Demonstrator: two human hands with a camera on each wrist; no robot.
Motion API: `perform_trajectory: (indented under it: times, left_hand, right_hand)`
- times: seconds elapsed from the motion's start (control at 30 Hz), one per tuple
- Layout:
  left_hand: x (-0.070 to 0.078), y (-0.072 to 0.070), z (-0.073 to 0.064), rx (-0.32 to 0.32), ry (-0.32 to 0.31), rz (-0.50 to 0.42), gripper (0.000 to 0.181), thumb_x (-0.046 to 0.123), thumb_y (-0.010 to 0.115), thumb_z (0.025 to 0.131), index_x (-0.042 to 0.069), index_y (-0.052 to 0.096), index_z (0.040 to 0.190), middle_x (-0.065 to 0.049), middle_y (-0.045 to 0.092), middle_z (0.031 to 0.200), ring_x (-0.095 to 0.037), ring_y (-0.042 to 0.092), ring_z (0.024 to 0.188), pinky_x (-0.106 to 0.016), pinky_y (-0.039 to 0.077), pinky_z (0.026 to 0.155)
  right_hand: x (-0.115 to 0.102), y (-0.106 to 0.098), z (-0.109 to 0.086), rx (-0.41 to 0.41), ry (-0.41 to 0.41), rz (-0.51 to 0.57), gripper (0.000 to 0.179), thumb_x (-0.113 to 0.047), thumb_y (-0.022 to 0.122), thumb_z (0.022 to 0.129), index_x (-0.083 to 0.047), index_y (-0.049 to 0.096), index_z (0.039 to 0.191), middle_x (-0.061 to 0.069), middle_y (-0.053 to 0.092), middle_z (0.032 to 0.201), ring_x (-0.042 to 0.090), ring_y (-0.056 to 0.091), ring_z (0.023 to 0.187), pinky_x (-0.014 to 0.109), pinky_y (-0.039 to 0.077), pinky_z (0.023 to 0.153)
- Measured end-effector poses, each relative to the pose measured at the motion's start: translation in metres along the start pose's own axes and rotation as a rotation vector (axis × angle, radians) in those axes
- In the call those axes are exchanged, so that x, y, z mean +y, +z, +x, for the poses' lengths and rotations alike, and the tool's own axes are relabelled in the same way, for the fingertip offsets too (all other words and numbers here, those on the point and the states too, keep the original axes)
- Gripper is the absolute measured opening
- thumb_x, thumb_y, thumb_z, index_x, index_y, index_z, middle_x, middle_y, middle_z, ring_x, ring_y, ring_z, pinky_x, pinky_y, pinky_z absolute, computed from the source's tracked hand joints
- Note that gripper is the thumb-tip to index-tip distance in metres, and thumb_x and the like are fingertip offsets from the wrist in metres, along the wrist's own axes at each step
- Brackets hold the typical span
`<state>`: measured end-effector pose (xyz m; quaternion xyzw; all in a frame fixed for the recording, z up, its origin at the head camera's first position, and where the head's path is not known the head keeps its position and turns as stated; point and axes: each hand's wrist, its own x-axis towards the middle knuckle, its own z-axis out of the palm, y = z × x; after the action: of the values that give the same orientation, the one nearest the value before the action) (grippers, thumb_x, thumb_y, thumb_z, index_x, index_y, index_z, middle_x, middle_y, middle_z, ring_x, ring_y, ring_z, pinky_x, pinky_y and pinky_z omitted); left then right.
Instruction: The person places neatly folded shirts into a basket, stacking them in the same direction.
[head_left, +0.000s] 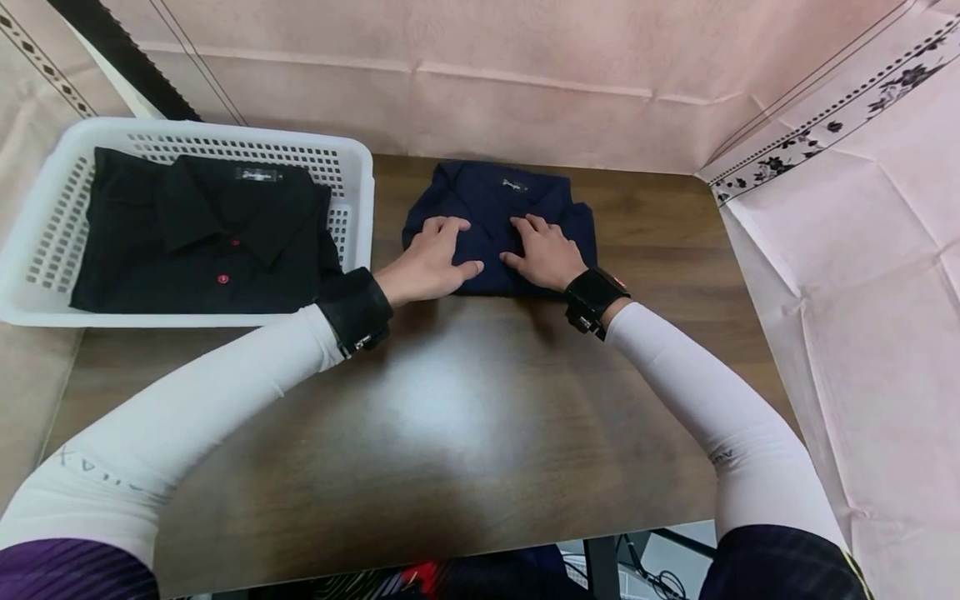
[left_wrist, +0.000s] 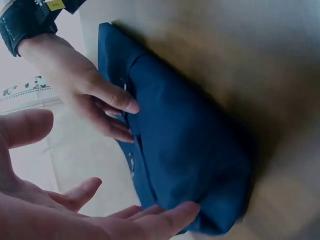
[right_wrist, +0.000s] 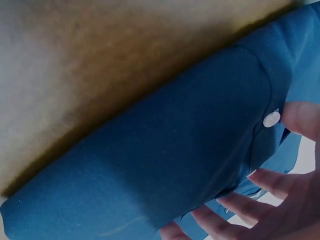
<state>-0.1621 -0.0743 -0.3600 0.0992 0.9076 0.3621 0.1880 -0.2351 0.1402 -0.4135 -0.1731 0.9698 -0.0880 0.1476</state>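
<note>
A folded navy blue shirt (head_left: 487,229) lies on the table, its collar and label toward the back wall. My left hand (head_left: 427,262) is at the shirt's left side with thumb and fingers spread; in the left wrist view its fingertips reach the cloth's near end. On the right half, my right hand (head_left: 547,254) rests its spread fingertips on the fabric. The right wrist view shows a white button (right_wrist: 271,119) beside the right thumb, and the fingers lying along a folded edge. Neither hand grips the cloth.
On the left stands a white plastic basket (head_left: 360,208) with a folded black shirt (head_left: 195,242) in it, showing red buttons. The wooden table (head_left: 450,450) extends toward me. Pale cloth sheets (head_left: 525,100) hang behind and at the sides. Cables (head_left: 663,583) show below the front edge.
</note>
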Motion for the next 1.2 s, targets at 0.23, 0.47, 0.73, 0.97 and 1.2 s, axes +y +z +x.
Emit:
perform_trajectory:
  times: [0.23, 0.47, 0.73, 0.97, 1.2]
  left_hand:
    - [-0.009, 0.012, -0.007, 0.024, -0.023, -0.037, 0.070, 0.037, 0.055, 0.096, 0.009, 0.026, 0.153, -0.025, 0.002, 0.161, -0.042, 0.010, 0.146, -0.059, 0.023, 0.114]
    - [-0.020, 0.027, -0.014, 0.080, -0.025, -0.074, 0.075, 0.035, 0.057, 0.095, 0.008, 0.019, 0.154, -0.025, -0.004, 0.161, -0.043, 0.004, 0.146, -0.058, 0.021, 0.115]
    - [-0.028, 0.039, -0.020, 0.092, -0.045, -0.090, 0.075, 0.036, 0.058, 0.094, 0.008, 0.021, 0.154, -0.025, -0.006, 0.161, -0.042, 0.001, 0.147, -0.057, 0.017, 0.117]
    - [-0.036, 0.048, -0.024, 0.111, -0.069, -0.109, 0.077, 0.034, 0.058, 0.094, 0.009, 0.017, 0.155, -0.025, -0.008, 0.161, -0.041, -0.003, 0.147, -0.056, 0.010, 0.118]
    - [-0.041, 0.055, -0.028, 0.116, -0.096, -0.135, 0.082, 0.034, 0.059, 0.094, 0.010, 0.012, 0.156, -0.025, -0.007, 0.161, -0.041, -0.003, 0.147, -0.056, 0.012, 0.118]
  right_hand:
    - [-0.002, 0.006, -0.017, 0.011, -0.012, -0.022, 0.072, -0.050, 0.052, 0.095, -0.015, 0.030, 0.155, 0.017, 0.027, 0.160, 0.043, 0.030, 0.140, 0.066, 0.035, 0.104]
    - [-0.005, 0.013, -0.035, 0.013, -0.030, -0.020, 0.072, -0.050, 0.052, 0.095, -0.015, 0.031, 0.155, 0.017, 0.027, 0.160, 0.043, 0.031, 0.140, 0.068, 0.036, 0.102]
    - [-0.008, 0.019, -0.055, 0.020, -0.041, -0.032, 0.071, -0.049, 0.052, 0.096, -0.015, 0.032, 0.155, 0.017, 0.027, 0.160, 0.042, 0.031, 0.139, 0.067, 0.038, 0.101]
    - [-0.011, 0.025, -0.072, 0.015, -0.057, -0.046, 0.071, -0.051, 0.051, 0.096, -0.016, 0.032, 0.155, 0.017, 0.028, 0.159, 0.042, 0.032, 0.139, 0.067, 0.038, 0.100]
    - [-0.013, 0.030, -0.089, 0.033, -0.082, -0.071, 0.072, -0.051, 0.053, 0.094, -0.015, 0.035, 0.154, 0.018, 0.031, 0.158, 0.043, 0.035, 0.136, 0.066, 0.042, 0.097]
